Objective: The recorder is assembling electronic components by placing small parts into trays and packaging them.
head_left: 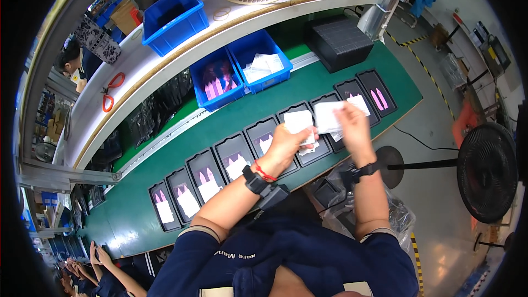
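Note:
My left hand (286,144) is closed around a small stack of white cards (297,121), held above the row of black trays. Just to its right, my right hand (355,126) pinches a white card (328,116) over another tray. Shallow black trays (190,166) lie side by side along the green table. The tray at the far right shows two pink pointed pieces (379,99) and no white card. In the left trays, white cards (165,212) partly cover similar pink pieces. My hands and forearms hide parts of the middle trays.
Behind the trays stand a blue bin of pink pieces (220,89) and a blue bin of white cards (265,67). A black tray stack (338,44) is at the back right. Above runs a white shelf (132,71) with red-handled scissors (113,92). A black fan (487,173) stands right.

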A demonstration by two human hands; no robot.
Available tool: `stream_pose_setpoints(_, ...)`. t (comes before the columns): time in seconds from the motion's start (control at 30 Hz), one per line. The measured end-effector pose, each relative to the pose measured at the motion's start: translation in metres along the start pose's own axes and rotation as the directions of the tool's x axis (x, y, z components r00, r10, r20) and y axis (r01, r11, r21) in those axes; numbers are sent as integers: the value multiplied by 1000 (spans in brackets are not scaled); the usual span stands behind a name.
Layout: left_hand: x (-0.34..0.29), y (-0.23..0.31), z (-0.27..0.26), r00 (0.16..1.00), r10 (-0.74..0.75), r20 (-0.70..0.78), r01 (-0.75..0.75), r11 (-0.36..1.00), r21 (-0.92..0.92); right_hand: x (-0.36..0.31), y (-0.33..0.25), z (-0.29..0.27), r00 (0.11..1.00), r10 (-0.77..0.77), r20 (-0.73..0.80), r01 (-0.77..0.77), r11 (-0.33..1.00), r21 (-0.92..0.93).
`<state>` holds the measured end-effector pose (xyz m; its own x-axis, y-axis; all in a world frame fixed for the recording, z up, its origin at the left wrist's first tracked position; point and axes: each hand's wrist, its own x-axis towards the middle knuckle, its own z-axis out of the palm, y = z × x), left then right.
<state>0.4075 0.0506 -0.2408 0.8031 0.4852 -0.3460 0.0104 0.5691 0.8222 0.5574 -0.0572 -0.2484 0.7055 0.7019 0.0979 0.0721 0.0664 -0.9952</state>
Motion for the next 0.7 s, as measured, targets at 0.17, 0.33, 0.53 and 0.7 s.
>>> stream_pose_setpoints(0.17, 46, 78, -48, 943, 331, 21, -330, 927, 182, 78, 17, -160, 924, -140, -355, -29, 902, -431)
stream_pose_setpoints(0.33, 137, 106, -85, 681, 668, -300, -283, 618, 733, 99, 59, -168, 953, -205, -224, -111, 449, -887)
stream_pose_setpoints(0.53, 160, 112, -64, 762, 567, -312, 145, 320, 936, 83, 59, -154, 951, -199, -239, -100, 531, -842)
stream_pose_setpoints(0.7, 69, 100, -69, 636, 739, 223, -295, -34, 955, 78, 60, -132, 958, -263, -117, 48, 547, -836)
